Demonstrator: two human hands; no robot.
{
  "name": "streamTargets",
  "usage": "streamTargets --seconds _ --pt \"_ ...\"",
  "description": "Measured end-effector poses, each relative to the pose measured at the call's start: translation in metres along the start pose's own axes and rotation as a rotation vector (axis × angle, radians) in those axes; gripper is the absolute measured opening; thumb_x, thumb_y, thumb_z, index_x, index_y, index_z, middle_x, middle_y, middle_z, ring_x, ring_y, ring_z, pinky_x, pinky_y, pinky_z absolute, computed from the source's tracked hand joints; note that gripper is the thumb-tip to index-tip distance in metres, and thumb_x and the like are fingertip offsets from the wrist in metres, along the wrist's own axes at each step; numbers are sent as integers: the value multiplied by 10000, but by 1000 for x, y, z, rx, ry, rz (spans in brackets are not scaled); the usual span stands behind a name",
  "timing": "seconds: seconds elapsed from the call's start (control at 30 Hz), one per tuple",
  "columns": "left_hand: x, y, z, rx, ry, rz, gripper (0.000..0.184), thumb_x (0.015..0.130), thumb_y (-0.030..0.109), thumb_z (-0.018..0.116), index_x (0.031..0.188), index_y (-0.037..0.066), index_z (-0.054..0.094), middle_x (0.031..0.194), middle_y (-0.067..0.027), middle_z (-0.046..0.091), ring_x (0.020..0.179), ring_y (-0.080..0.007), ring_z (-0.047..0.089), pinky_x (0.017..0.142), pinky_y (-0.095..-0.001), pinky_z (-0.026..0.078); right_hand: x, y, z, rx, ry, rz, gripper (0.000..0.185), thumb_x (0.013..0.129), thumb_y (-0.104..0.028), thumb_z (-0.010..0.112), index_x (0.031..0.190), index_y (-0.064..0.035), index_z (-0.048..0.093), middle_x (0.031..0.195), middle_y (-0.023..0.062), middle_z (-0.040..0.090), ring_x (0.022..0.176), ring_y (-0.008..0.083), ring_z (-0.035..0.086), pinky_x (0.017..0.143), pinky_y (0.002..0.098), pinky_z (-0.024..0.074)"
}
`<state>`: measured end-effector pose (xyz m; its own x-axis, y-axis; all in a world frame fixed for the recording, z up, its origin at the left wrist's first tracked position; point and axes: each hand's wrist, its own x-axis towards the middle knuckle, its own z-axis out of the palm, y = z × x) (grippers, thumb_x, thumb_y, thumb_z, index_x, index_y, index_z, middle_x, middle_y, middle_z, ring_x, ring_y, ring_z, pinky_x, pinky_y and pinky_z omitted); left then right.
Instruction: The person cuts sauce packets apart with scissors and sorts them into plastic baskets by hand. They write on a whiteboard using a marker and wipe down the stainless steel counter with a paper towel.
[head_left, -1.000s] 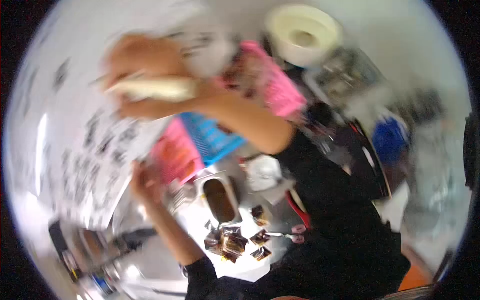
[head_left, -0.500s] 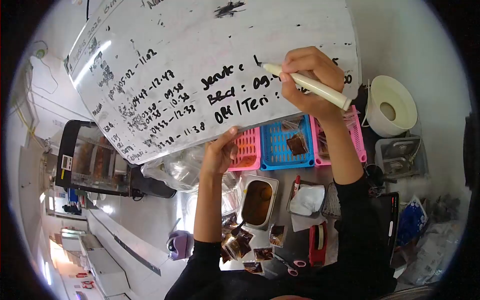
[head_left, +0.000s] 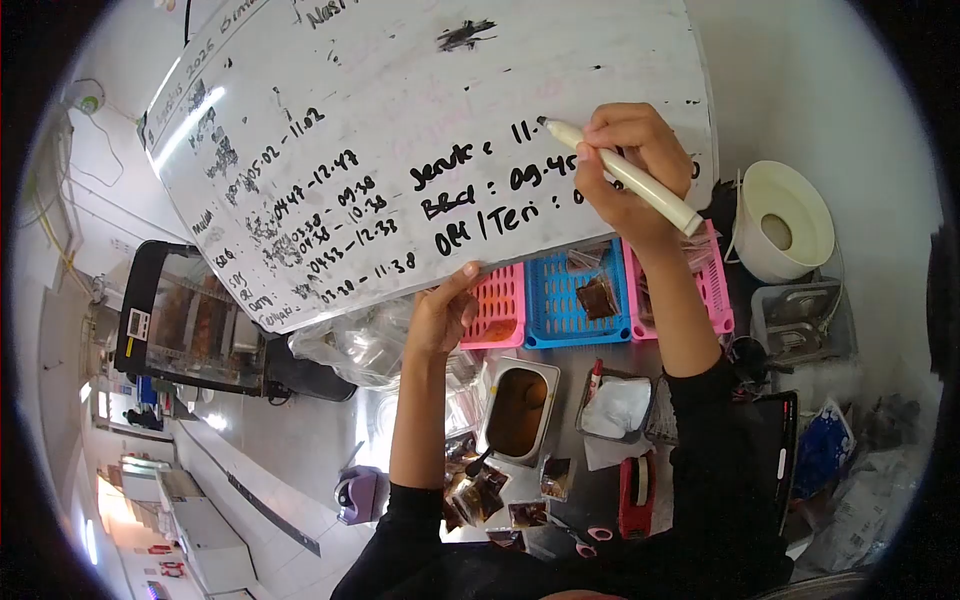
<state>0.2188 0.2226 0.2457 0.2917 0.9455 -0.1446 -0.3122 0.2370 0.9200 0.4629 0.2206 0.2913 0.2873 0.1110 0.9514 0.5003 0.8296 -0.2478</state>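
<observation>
A whiteboard (head_left: 400,90) covered in handwritten black words and times fills the upper view, tilted. My left hand (head_left: 443,312) is closed on its lower edge, thumb against the front and the other fingers partly hidden. In my right hand (head_left: 640,165) a thick cream-coloured marker (head_left: 640,182) is gripped like a pen. Its black tip touches or almost touches the board just after "11." on the line reading "Jeruk". That hand covers part of the times on the two lines below.
Below the board stand a blue basket (head_left: 577,335), pink baskets (head_left: 492,295) and a metal container of brown liquid (head_left: 550,385). Several filled sachets (head_left: 470,495), scissors (head_left: 585,540) and a red tape dispenser (head_left: 633,500) lie nearer. A cream bucket (head_left: 785,190) stands right, a display case (head_left: 190,310) left.
The marker tip has moved slightly right along the "Jeruk" line. A single stroke there has become "11" with a dot. My left hand still holds the board's edge.
</observation>
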Motion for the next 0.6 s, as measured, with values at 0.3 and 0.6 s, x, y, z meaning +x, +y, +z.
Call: streamTargets --seconds 0.3,0.6 --pt "-2 2 4 7 -5 19 183 804 92 665 933 -1 576 780 -77 612 461 -68 469 338 -175 319 -1 -4 -2 -32 21 19 189 658 67 619 786 -33 522 778 84 569 636 131 540 550 237 460" --pt "0 1 -2 16 -28 -34 222 799 99 674 967 17 555 790 -48 599 543 -61 510 354 -169 337 -15 -6 -6 -181 154 -7 208 719 90 579 865 -29 490 819 101 537 678 118 495 575 236 440"
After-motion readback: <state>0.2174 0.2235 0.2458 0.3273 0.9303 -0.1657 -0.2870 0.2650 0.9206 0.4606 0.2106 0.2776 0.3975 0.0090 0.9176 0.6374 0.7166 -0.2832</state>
